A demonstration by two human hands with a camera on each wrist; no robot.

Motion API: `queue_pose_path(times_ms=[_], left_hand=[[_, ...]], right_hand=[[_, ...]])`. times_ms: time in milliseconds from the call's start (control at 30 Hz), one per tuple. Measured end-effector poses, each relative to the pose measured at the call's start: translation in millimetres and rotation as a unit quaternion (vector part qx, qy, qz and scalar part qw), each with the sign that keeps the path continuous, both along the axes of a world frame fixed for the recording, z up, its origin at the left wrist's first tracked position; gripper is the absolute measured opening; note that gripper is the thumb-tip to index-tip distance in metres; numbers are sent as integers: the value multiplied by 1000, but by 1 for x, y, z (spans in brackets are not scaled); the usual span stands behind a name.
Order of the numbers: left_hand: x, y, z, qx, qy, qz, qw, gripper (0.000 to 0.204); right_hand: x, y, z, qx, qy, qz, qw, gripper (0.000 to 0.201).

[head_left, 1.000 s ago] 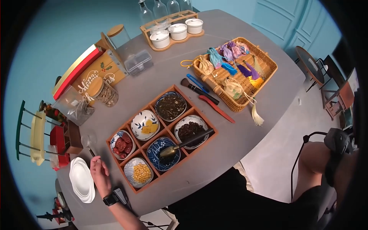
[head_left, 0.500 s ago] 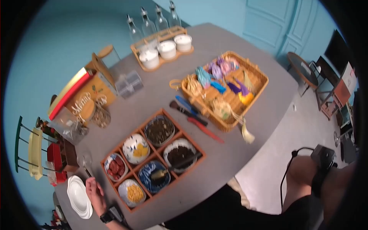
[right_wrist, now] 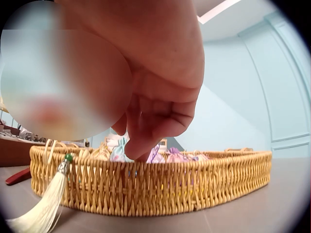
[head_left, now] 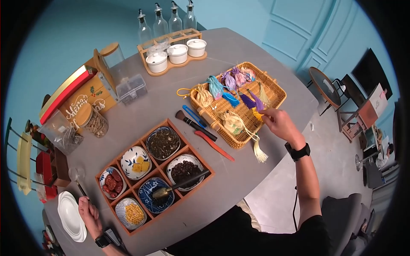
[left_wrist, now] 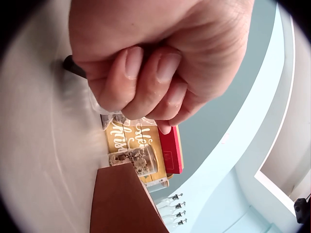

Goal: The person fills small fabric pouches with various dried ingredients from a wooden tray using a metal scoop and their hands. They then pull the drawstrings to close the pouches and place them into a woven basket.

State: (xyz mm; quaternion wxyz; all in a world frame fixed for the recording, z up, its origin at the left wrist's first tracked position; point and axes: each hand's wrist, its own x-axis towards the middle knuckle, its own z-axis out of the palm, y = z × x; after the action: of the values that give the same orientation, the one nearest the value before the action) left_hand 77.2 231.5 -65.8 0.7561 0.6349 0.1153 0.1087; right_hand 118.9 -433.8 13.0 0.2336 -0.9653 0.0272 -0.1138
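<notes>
My right hand (head_left: 279, 123) reaches over the near right edge of a wicker basket (right_wrist: 146, 189), its fingertips right at a yellow tassel (head_left: 257, 114). In the right wrist view the fingers point down behind the rim, so I cannot tell whether they pinch it. Drawstring sachets (head_left: 215, 86) in several colours, a purple tassel (head_left: 258, 103) and a cream sachet (head_left: 232, 123) lie there too. My left hand (head_left: 89, 213) rests by the table's left end with fingers loosely curled and holds nothing. Close to its fingertips is a black handle (left_wrist: 73, 67) by a small glass (head_left: 77, 174).
A divided wooden tray (head_left: 205, 164) holds bowls of dates, corn and other dry goods, with a scoop (head_left: 162, 193) across it. A brush (head_left: 190, 121), blue tool (head_left: 193, 116) and red tool (head_left: 213, 145) lie near the basket. White dishes (head_left: 70, 217) stand left.
My right hand has come from low at the right, by my leg, up to the basket. The left hand stays beside the white dishes. The head view has shifted.
</notes>
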Motion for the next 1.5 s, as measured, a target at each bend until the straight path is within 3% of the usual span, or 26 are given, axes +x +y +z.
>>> queue_pose_path(times_ms=[100, 200, 300, 367, 467, 800, 833, 900, 1000, 1067, 1133, 1200, 1267, 1300, 1433, 1500], left_hand=[[0, -3, 1, 0, 0, 1, 1000, 19], [0, -6, 2, -5, -5, 5, 1000, 19], [0, -6, 1, -14, -9, -3, 1000, 19], [1, -8, 1, 0, -8, -5, 1000, 17], [2, -14, 6, -5, -7, -30, 1000, 16], [1, -16, 11, 10, -9, -16, 1000, 16], [0, -16, 11, 8, -10, -14, 1000, 16], [0, -16, 11, 6, -8, -14, 1000, 15], [1, -14, 10, 5, -8, -12, 1000, 15], [0, -13, 10, 9, -8, -15, 1000, 15], [2, -15, 10, 9, -9, -12, 1000, 15], [1, -15, 11, 15, -2, -11, 1000, 15], [1, -14, 8, 19, -1, -14, 1000, 16], [1, -13, 8, 27, -1, -18, 999, 16], [1, -13, 9, 18, -2, -8, 1000, 15], [0, -13, 9, 21, -5, -1, 1000, 15]], right_hand=[[5, 3, -1, 3, 27, -10, 1000, 22], [22, 28, 16, 2, -38, 8, 999, 23], [45, 53, 22, 75, 18, 57, 995, 33], [64, 63, 19, -43, 127, 81, 988, 47], [85, 67, 3, -72, 204, 103, 971, 54], [92, 78, 7, -90, 289, 77, 950, 41], [94, 76, 9, -92, 288, 78, 950, 41], [98, 70, 11, -96, 123, 91, 983, 35], [122, 81, 21, -34, 70, 122, 989, 32], [138, 80, -5, -50, 56, 147, 986, 33], [146, 85, -13, -106, 120, 201, 966, 33], [148, 83, -11, -108, 124, 198, 966, 34], [147, 79, -4, 4, 75, 111, 991, 33], [152, 72, -6, -29, 25, 97, 995, 33], [151, 65, -6, -74, 51, 107, 990, 33], [146, 67, 11, -1, 37, 78, 996, 33]])
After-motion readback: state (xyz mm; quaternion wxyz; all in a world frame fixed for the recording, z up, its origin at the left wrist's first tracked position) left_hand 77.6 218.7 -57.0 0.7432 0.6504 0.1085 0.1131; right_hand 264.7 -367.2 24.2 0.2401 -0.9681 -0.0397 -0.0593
